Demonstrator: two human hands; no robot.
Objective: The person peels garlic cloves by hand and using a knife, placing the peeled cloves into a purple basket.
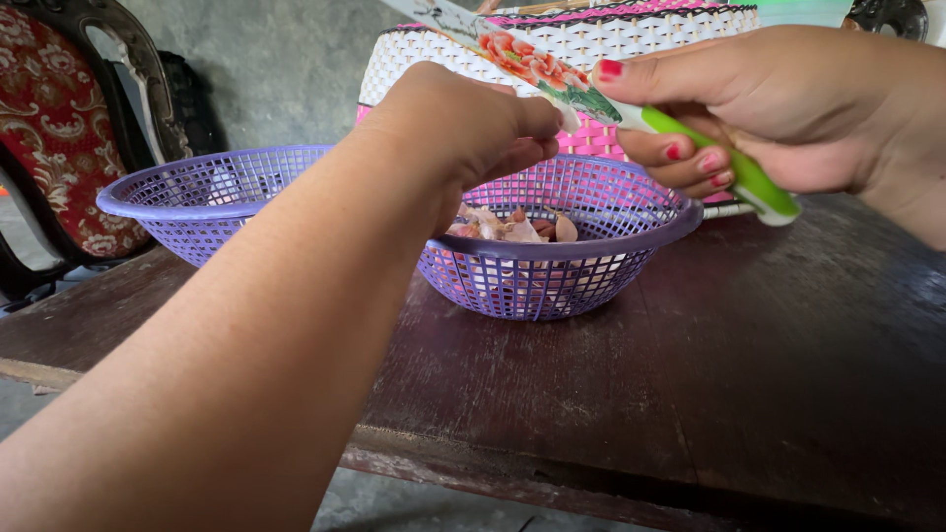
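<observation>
At the far left, beyond the tabletop's left edge, stands a carved dark chair (69, 128) with red floral upholstery; on the dark wooden tabletop (769, 394) near its left rear edge sits a purple plastic basket (187, 202), its contents too hidden to tell; just beside it, touching or nearly so, toward the middle of the tabletop sits a second purple basket (552, 276) holding pale pinkish garlic cloves and papery skins (512, 229); the left hand (463, 128) reaches in from the lower left over this basket, its grip closed tight, fingers curled and pinched together at the knife's blade, though whatever small piece it may hold between the fingertips is hidden; behind the baskets, at the rear edge, rises a white-and-pink woven basket (611, 39); the knife (591, 99) runs slantwise above the second basket, its blade printed with red flowers and green leaves, its handle bright green; the right hand (788, 108), over the right rear part of the tabletop, has its grip wrapped firmly round that green handle, thumb laid along the top, nails painted red.
</observation>
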